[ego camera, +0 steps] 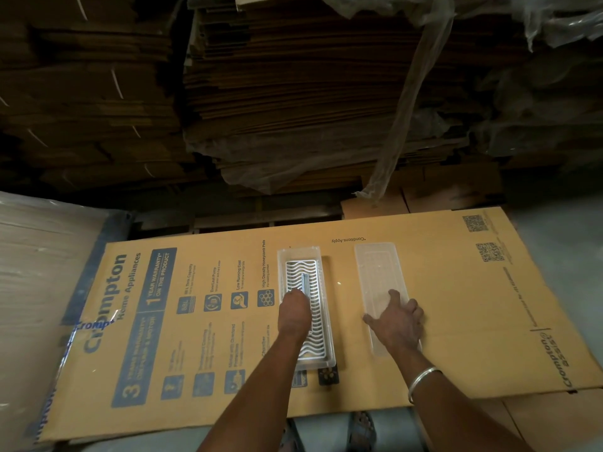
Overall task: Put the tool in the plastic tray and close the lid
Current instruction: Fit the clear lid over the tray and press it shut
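Note:
A clear plastic tray (283,261) with a white wavy-slotted insert lies on a flattened printed cardboard box (456,305). A slim grey metal tool (305,282) lies lengthwise on the insert. My left hand (294,313) is inside the tray, its fingers closed around the near end of the tool. To the right, apart from the tray, the clear lid (375,269) lies flat on the cardboard. My right hand (398,319) rests on the lid's near half, fingers curled over its right edge and thumb at its left edge.
Tall stacks of flattened cardboard (293,93), partly wrapped in plastic film, rise just behind the work surface. A plastic-wrapped stack (36,272) stands at the left. My sandalled feet (360,429) show at the near edge of the cardboard.

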Demonstrator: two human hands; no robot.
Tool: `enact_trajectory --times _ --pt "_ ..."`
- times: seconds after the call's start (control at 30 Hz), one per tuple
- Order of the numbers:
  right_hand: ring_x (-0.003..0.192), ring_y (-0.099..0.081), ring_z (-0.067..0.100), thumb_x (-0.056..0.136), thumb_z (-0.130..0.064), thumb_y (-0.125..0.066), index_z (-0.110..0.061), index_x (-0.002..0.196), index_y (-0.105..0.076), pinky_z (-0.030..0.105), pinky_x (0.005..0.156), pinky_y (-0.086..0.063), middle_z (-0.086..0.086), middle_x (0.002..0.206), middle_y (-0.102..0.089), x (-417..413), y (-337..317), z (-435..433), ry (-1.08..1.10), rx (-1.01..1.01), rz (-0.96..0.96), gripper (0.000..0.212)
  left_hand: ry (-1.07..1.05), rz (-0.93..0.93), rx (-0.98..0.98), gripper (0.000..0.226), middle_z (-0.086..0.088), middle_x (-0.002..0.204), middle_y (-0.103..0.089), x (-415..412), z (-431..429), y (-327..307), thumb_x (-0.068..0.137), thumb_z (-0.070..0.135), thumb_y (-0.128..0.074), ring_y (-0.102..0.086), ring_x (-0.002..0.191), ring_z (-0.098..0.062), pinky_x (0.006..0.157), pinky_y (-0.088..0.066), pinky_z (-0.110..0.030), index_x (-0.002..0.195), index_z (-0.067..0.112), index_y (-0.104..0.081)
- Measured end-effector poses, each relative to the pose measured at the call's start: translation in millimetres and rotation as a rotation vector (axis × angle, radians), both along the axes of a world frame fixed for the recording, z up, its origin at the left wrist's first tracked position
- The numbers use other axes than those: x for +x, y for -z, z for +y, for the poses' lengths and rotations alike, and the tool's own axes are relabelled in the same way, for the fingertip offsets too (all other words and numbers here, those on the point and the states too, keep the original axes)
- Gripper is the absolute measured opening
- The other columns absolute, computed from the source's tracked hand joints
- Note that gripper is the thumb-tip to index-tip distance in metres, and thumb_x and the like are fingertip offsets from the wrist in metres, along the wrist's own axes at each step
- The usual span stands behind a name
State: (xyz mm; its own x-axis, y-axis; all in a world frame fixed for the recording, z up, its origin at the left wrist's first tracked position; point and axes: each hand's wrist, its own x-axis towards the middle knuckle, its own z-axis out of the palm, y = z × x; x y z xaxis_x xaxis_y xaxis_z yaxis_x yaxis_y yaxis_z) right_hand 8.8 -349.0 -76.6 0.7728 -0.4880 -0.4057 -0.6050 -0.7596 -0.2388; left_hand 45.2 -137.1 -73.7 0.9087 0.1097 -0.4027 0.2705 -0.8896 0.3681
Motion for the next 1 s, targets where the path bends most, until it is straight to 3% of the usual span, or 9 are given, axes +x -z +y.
enact_trajectory --times 0.27,0.37,0.47,0.6,0.73,0.87,1.0 --pt "0.136 -0.037 0.039 0.067 -0.062 -0.084 -0.017 0.151 -0.030 0.051 0.106 -0.047 0.020 0.143 -0.044 -1 -5 2 0.024 -0.012 -0.021 0.109 0.017 -0.026 -0.006 0.025 -0.018 0.127 -0.066 -1 2 -8 0.101 0.003 -0.053 -0.065 0.118 -0.029 0.096 -0.054 -0.036 0.124 -0.003 -0.062" --pt "0.134 -0.040 0.040 0.066 -0.062 -0.084 -0.017 0.151 -0.029 0.051 0.105 -0.048 0.021 0.141 -0.045 -1 -10 3 0.022 -0.002 -0.024 0.111 -0.085 -0.064 -0.103 0.024 -0.016 0.114 -0.074 -3 8 -16 0.098 0.009 -0.059 -0.072 0.103 -0.029 0.081 -0.056 -0.037 0.119 0.002 -0.067" --pt "0.131 -0.041 0.040 0.066 -0.063 -0.083 -0.017 0.152 -0.029 0.050 0.104 -0.047 0.023 0.141 -0.046 0 -16 5 0.015 0.008 -0.035 0.111 -0.212 -0.143 -0.185 0.015 -0.006 0.091 -0.080 -9 19 -21 0.094 0.024 -0.068 -0.070 0.072 -0.016 0.060 -0.047 -0.023 0.103 0.014 -0.074" --pt "0.128 -0.043 0.040 0.067 -0.065 -0.081 -0.019 0.152 -0.029 0.051 0.102 -0.049 0.022 0.142 -0.045 1 -32 16 -0.008 0.037 -0.068 0.110 -0.292 -0.259 -0.261 0.016 -0.001 0.062 -0.069 -16 32 -24 0.095 0.027 -0.069 -0.059 0.050 -0.009 0.047 -0.037 -0.020 0.103 0.015 -0.064" --pt "0.129 -0.045 0.040 0.069 -0.068 -0.079 -0.020 0.153 -0.029 0.049 0.101 -0.050 0.021 0.143 -0.046 3 -52 34 -0.046 0.046 -0.104 0.109 -0.354 -0.296 -0.300 0.018 0.000 0.067 -0.061 -24 42 -27 0.098 0.023 -0.063 -0.056 0.058 -0.012 0.051 -0.035 -0.028 0.111 0.012 -0.059" --pt "0.130 -0.044 0.039 0.070 -0.072 -0.076 -0.022 0.153 -0.028 0.047 0.101 -0.050 0.019 0.145 -0.045 3 -70 55 -0.101 0.055 -0.127 0.108 -0.383 -0.303 -0.342 0.023 -0.005 0.088 -0.068 -31 50 -24 0.100 0.028 -0.061 -0.062 0.077 -0.022 0.066 -0.040 -0.030 0.110 0.007 -0.064" --pt "0.128 -0.045 0.038 0.069 -0.074 -0.074 -0.023 0.154 -0.028 0.047 0.100 -0.051 0.019 0.144 -0.044 -2 -84 79 -0.147 0.067 -0.160 0.109 -0.450 -0.290 -0.412 0.023 -0.004 0.092 -0.071 -36 51 -30 0.101 0.028 -0.061 -0.064 0.081 -0.022 0.071 -0.042 -0.029 0.111 0.008 -0.068"
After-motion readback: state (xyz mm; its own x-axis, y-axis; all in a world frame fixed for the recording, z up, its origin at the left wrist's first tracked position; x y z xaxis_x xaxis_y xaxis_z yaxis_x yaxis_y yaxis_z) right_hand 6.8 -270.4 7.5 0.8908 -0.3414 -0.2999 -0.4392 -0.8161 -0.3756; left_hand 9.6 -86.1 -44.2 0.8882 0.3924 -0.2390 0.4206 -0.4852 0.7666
